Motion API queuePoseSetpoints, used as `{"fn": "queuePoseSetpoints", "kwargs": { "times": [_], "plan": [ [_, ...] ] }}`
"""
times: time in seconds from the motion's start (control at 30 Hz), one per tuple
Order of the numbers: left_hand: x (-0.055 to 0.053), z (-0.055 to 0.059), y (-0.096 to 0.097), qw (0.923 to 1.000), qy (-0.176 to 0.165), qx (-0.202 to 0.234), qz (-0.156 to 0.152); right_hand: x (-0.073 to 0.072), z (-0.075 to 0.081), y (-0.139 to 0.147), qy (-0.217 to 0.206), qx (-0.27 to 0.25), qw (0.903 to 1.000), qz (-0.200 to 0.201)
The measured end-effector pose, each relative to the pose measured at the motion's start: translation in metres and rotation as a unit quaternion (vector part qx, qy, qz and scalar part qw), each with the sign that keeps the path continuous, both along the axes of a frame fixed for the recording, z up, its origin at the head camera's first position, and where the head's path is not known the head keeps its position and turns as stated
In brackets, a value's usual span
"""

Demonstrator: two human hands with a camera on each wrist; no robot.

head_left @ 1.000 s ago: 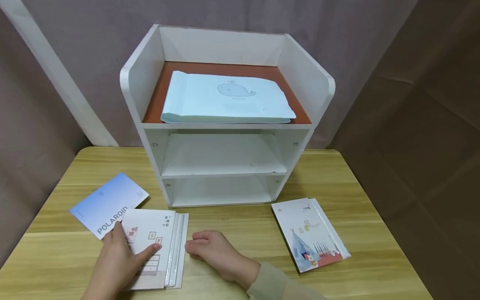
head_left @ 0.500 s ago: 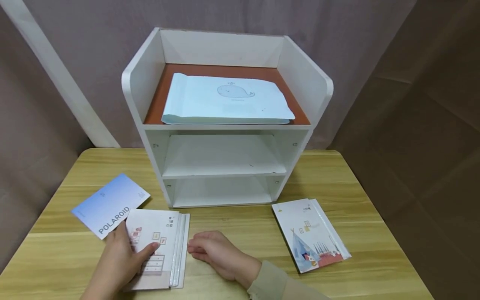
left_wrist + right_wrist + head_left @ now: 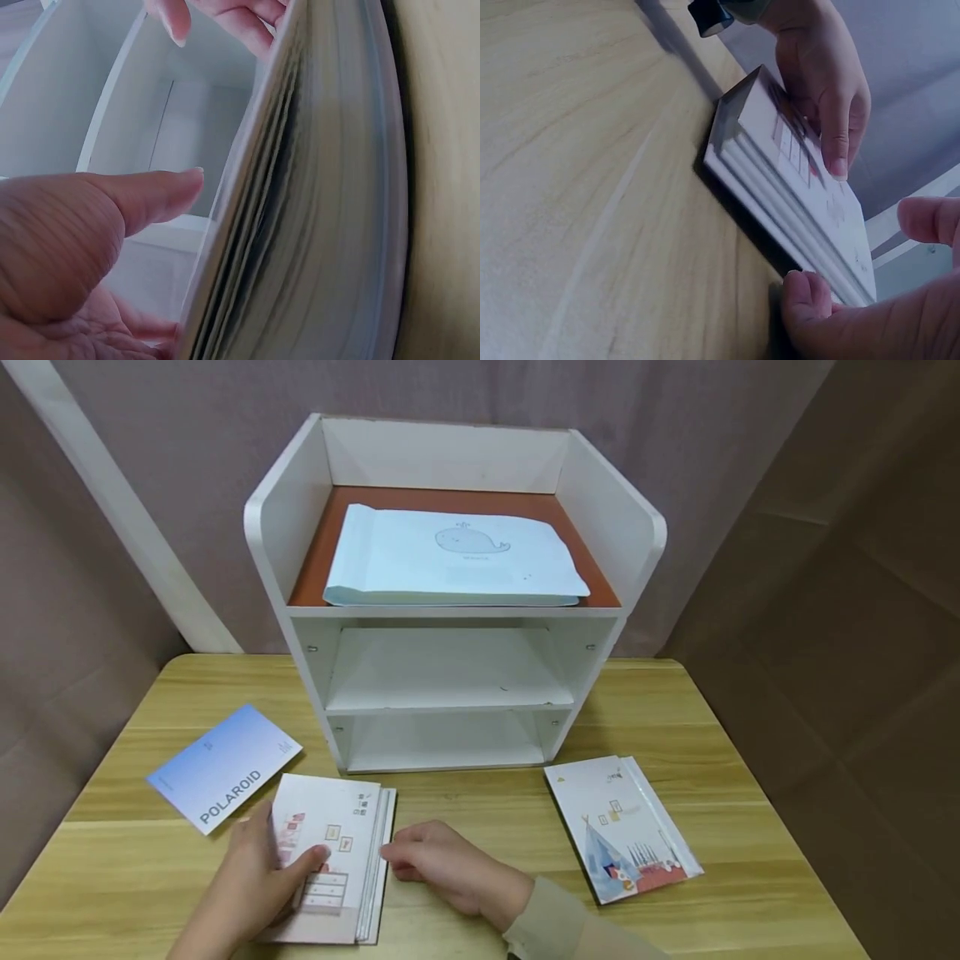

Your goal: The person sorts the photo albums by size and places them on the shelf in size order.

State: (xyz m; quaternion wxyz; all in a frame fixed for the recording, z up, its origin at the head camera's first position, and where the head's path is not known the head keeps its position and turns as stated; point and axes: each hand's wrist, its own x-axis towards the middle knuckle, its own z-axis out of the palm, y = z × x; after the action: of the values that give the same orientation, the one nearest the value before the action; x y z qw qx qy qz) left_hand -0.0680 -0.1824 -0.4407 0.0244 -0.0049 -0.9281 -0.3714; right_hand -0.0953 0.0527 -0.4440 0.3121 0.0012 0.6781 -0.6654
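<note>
A white photo album (image 3: 318, 852) with a printed room scene lies at the front left of the table. In the left wrist view, page edges (image 3: 300, 195) show between its covers. My left hand (image 3: 258, 877) grips its left side, thumb over the front cover and fingers at the edge, partly hidden. My right hand (image 3: 453, 864) is at its spine side, fingertips against the edge. In the right wrist view, the right fingertips (image 3: 808, 292) meet the album's (image 3: 795, 202) lower corner while the thumb (image 3: 928, 219) stands apart from it.
A white shelf unit (image 3: 450, 708) stands at the back, bearing a whale-printed white packet (image 3: 457, 556) on its brown top. A blue POLAROID card (image 3: 225, 768) lies left of the album. Another album (image 3: 618, 831) with a tent picture lies at the right on the wooden table (image 3: 720, 860).
The gripped album has shifted slightly right, and its stepped layers at the spine side are closer together. Both hands moved a little right with it. The POLAROID card is now less covered.
</note>
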Motion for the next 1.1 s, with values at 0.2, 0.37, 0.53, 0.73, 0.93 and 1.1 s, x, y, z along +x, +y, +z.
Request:
{"fn": "queuePoseSetpoints", "kwargs": {
  "times": [0.2,0.37,0.53,0.73,0.93,1.1],
  "plan": [
    [0.002,0.005,0.007,0.9984,-0.04,0.039,-0.013,-0.003,0.006,0.007,0.007,0.039,0.9992,0.006],
    [0.002,0.009,0.014,0.9945,-0.062,0.08,-0.029,-0.005,0.01,0.012,0.033,0.088,0.9955,0.011],
    [0.003,0.011,0.021,0.9917,-0.084,0.094,-0.023,-0.006,0.01,0.02,0.083,0.157,0.9834,0.036],
    [0.004,0.011,0.032,0.9848,-0.082,0.151,-0.026,-0.01,0.003,0.03,0.152,0.186,0.9704,0.024],
    [0.004,0.011,0.046,0.9725,-0.066,0.221,-0.033,-0.012,-0.002,0.04,0.114,0.058,0.9912,-0.036],
    [0.005,0.009,0.056,0.9621,-0.069,0.262,-0.031,-0.014,-0.004,0.049,0.093,0.003,0.994,-0.058]
  ]
}}
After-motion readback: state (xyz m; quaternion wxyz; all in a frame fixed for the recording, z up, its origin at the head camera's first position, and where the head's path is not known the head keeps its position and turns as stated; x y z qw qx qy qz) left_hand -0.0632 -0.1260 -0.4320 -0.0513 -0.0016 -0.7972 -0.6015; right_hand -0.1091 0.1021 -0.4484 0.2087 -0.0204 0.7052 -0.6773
